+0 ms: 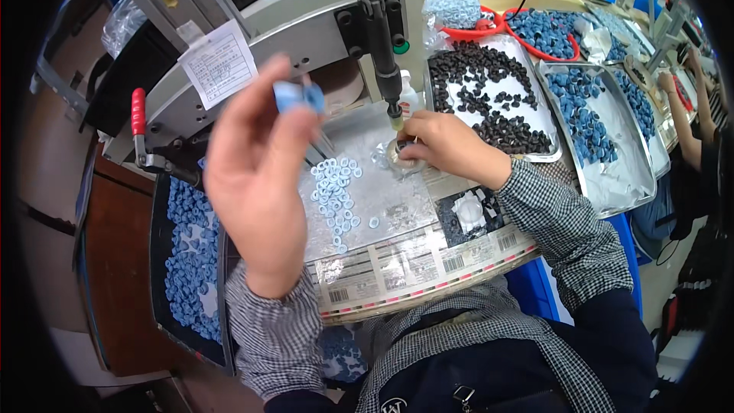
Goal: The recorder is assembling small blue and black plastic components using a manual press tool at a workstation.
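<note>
My left hand (256, 160) is raised in front of the machine and blurred by motion. Its thumb and fingers pinch a small light-blue plastic part (300, 98). My right hand (443, 141) reaches in at a round fixture (401, 154), directly beneath the press's vertical rod (386, 61). Those fingertips are pinched together; a small dark bit shows by them, but what they hold is mostly hidden. Between the hands, a loose pile of small light-blue rings (334, 195) lies on a grey metal plate (397, 210).
A tray of black parts (501, 99) stands right of the press, with a tray of blue parts (585, 122) beyond. Red baskets (543, 30) sit farther back. At left are a red-handled clamp (138, 111) and a dark bin (223, 291) of blue parts. Another person's arm (680, 107) shows far right.
</note>
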Tool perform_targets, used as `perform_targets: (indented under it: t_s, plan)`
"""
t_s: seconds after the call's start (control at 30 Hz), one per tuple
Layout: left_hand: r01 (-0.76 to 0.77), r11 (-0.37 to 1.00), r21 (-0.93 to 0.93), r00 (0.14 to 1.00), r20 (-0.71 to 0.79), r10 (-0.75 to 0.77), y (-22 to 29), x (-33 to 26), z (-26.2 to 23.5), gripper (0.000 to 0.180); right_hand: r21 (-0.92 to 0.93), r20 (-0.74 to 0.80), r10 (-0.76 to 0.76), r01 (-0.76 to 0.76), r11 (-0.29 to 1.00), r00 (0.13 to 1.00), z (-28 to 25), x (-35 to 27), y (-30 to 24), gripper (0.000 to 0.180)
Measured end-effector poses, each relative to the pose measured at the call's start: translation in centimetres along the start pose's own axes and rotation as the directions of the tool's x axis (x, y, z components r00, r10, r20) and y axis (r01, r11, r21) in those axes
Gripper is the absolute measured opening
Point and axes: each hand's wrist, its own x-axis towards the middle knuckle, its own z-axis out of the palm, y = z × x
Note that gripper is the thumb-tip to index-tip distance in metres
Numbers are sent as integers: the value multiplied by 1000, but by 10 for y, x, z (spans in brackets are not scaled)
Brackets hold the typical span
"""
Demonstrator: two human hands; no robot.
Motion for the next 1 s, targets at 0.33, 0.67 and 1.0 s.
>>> perform_targets:
  t_s: [0.33, 0.67, 1.0]
  plan:
    - [501, 840, -210, 862, 31, -506, -88, -88, 29, 32, 658, 93, 310, -292, 694, 946, -32, -38, -13, 27]
    - [218, 882, 418, 951, 112, -288, -132, -75, 53, 24, -147, -452, 400, -509, 848, 797, -149, -166, 80, 25]
    - [76, 865, 496, 969, 167, -180, -151, -68, 55, 29, -587, -440, 287, -515, 625, 851, -183, -197, 126, 35]
